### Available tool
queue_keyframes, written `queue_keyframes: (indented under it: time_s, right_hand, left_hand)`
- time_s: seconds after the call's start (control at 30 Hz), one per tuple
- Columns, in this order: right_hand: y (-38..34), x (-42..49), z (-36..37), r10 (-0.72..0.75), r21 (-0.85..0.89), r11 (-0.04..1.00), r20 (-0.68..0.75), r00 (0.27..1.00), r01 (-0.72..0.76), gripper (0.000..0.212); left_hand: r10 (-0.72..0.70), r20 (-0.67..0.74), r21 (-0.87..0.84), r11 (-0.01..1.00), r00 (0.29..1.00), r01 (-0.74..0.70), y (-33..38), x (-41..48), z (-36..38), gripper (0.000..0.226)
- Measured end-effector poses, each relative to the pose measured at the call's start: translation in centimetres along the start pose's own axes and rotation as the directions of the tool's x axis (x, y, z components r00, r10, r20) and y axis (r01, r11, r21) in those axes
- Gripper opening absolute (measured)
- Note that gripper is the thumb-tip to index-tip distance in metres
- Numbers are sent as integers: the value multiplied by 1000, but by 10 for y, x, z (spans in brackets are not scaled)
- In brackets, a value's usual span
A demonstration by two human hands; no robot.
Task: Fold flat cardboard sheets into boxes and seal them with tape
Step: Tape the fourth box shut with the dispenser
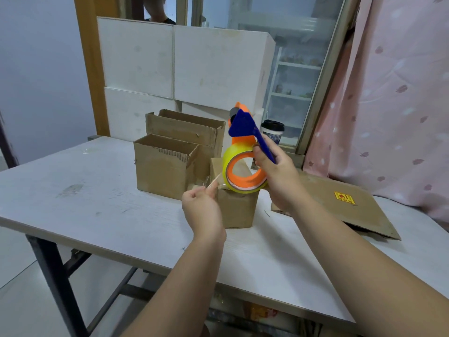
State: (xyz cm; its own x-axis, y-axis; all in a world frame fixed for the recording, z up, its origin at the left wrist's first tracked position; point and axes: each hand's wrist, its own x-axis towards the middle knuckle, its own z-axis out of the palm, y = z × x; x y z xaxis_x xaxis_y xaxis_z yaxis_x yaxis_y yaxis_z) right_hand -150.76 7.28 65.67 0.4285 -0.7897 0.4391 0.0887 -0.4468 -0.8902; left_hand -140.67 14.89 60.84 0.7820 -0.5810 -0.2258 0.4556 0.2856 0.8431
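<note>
Now, your right hand [277,176] grips tape dispenser [245,152], left hand [201,207] pinches glossy tape end [215,182]; corrugated box [237,210] back from bench [97,203] edge.

Boxes, tape and sheets on the counter [97,215]
At centre-left stand 2 open boxes, the front box [162,173] before the rear box [187,130]. Just right of them sits a small box [237,210]. Above it the right hand [277,176] holds the tape dispenser [245,176], with a tape strip [213,182] running down-left to the left hand [201,207]. Flat cardboard sheets [340,205] lie at right, and a cup [272,132] stands behind the dispenser.
</note>
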Motion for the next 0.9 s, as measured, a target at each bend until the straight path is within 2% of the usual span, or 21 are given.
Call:
queue_keyframes:
  time_s: [0.07,0.17,0.27,0.43,0.73,0.9]
  right_hand:
    - [1,-2,-7,34,109,993,3,999,-35,53]
    - [4,-2,-15,66,243,968,9,998,-66,77]
    - [5,-1,-18,38,205,978,8,999,-39,77]
    - [12,-1,-24,14,100,995,15,1000,-15,62]
    - [17,-5,-25,-3,86,996,-6,1000,4,59]
    - [18,-7,-25,-9,64,998,-23,1000,10,87]
  left_hand:
    - [47,-9,61,997,999,-47,1,-4,1,17]
    - [78,13,52,996,997,-78,-1,-1,3,21]
    - [69,16,67,995,997,-70,-2,2,1,23]
    - [44,41,54,997,998,-47,-1,0,1,25]
    - [-23,1,-36,999,1000,23,-14,5,0,19]
    - [-89,34,-71,993,996,91,-11,8,-1,20]
